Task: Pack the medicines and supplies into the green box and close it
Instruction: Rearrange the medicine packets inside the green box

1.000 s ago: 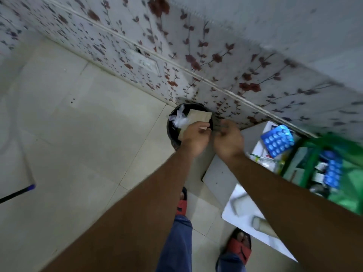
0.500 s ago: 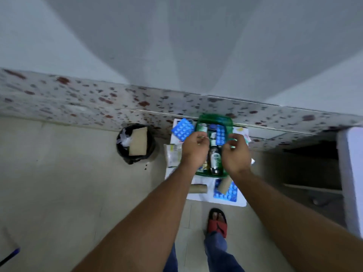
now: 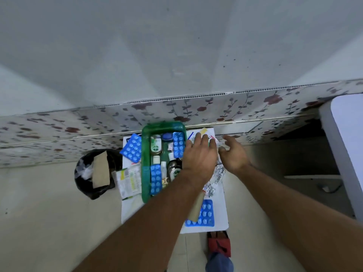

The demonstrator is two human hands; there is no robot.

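Observation:
The green box (image 3: pixel 145 165) stands open on a white board (image 3: pixel 222 209) on the floor by the wall. Inside it lie blue blister packs (image 3: pixel 178 144), a green-labelled bottle (image 3: pixel 155 147) and other small bottles. My left hand (image 3: pixel 198 156) reaches across the box's right side, palm down, fingers spread on paper packets (image 3: pixel 213 137) at the board's far right corner. My right hand (image 3: pixel 233 154) hovers open just right of it, holding nothing. Silver foil strips (image 3: pixel 216 178), a cardboard roll (image 3: pixel 195 210) and a blue blister pack (image 3: pixel 206 213) lie on the board's right and near side.
Left of the box lie another blue blister pack (image 3: pixel 132 148) and a printed leaflet (image 3: pixel 128 180). A black bin (image 3: pixel 84 185) with a cardboard piece stands further left. A white table (image 3: pixel 345 146) is at the right. My foot in a red sandal (image 3: pixel 219 243) is just below the board.
The view swung from the bin to the box. Both hands moved from above the box's middle to its right side, over the packets on the board.

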